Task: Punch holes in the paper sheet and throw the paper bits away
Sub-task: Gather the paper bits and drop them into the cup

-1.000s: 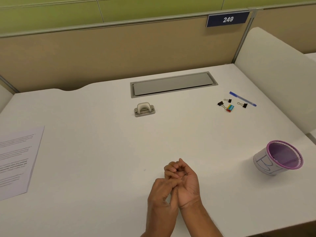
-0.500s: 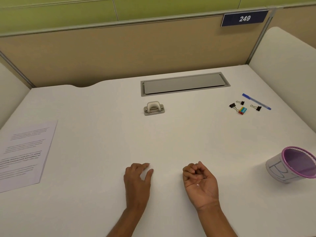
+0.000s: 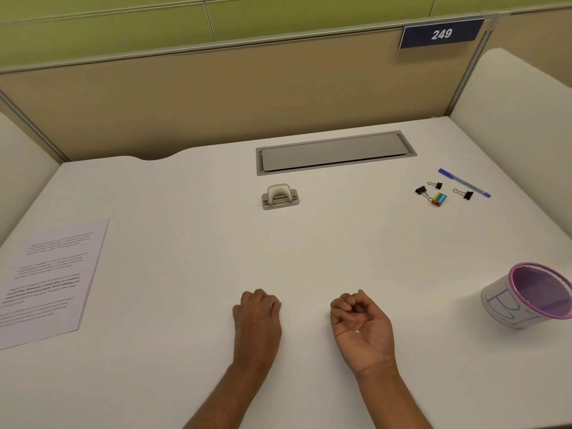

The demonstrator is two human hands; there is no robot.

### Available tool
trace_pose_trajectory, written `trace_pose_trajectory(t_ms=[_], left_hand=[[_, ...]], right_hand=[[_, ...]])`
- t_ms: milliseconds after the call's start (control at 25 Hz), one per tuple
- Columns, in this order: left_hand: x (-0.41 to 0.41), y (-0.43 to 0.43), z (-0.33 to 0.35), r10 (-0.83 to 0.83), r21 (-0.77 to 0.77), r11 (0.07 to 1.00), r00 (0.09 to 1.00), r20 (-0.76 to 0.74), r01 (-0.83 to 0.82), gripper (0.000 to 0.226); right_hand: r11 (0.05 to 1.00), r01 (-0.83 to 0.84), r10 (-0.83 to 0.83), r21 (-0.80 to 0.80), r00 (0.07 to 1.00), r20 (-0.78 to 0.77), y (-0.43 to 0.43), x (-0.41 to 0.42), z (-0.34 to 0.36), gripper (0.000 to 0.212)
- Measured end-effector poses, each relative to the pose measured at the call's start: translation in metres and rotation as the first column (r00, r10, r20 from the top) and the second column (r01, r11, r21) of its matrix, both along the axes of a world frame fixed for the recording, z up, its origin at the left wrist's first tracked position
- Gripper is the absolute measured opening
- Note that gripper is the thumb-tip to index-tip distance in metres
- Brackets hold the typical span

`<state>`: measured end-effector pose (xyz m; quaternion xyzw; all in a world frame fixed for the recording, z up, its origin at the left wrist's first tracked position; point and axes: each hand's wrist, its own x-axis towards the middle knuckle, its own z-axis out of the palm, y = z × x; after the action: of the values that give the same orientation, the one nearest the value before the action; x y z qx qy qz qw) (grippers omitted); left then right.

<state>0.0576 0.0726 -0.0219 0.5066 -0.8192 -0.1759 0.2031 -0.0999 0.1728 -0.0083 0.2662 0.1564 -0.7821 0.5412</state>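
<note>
My right hand (image 3: 360, 325) rests palm up near the front of the white desk, fingers curled, with a tiny white paper bit (image 3: 357, 332) lying in the palm. My left hand (image 3: 257, 315) rests palm down beside it, fingers curled under, nothing seen in it. The printed paper sheet (image 3: 49, 280) lies flat at the far left. A small grey hole punch (image 3: 280, 196) stands mid-desk, well beyond both hands. A purple mesh cup wrapped in white paper (image 3: 532, 297) sits at the right, tilted toward me.
A grey cable hatch (image 3: 335, 152) is set into the desk at the back. Three black binder clips (image 3: 421, 191), a small coloured eraser (image 3: 439, 199) and a blue pen (image 3: 464, 182) lie at the back right. Partition walls close off the back and sides.
My hands, joined together a second ago, have separated. The left hand moved left and has curled its fingers under; the right stays palm up with the paper bit.
</note>
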Motion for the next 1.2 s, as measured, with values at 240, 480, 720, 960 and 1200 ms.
trace_pose_trajectory(t_ms=[240, 480, 720, 960, 1200], left_hand=[[-0.008, 0.003, 0.0, 0.0, 0.105, 0.994, 0.997, 0.072, -0.008, 0.022], [-0.011, 0.052, 0.031, 0.098, 0.337, 0.941, 0.917, -0.386, 0.042, 0.021], [-0.039, 0.097, 0.045, 0.058, 0.431, 0.888, 0.891, -0.451, 0.16, 0.017], [-0.034, 0.09, 0.046, -0.003, 0.381, 0.908, 0.91, -0.415, 0.176, 0.021], [-0.025, 0.071, 0.041, -0.006, 0.375, 0.909, 0.907, -0.42, 0.18, 0.012]], right_hand=[[0.999, -0.008, 0.009, 0.054, 1.0, -0.008, -0.005, 0.009, 0.0, 0.022], [1.0, 0.003, -0.004, 0.024, 1.0, 0.019, -0.004, 0.012, -0.003, 0.018], [0.997, -0.05, 0.052, -0.059, 0.998, 0.032, -0.005, 0.023, -0.004, 0.022], [0.998, -0.068, 0.067, -0.014, 0.997, -0.025, -0.008, 0.023, -0.003, 0.023], [0.994, -0.105, 0.104, -0.037, 0.994, -0.032, -0.012, 0.029, 0.002, 0.021]])
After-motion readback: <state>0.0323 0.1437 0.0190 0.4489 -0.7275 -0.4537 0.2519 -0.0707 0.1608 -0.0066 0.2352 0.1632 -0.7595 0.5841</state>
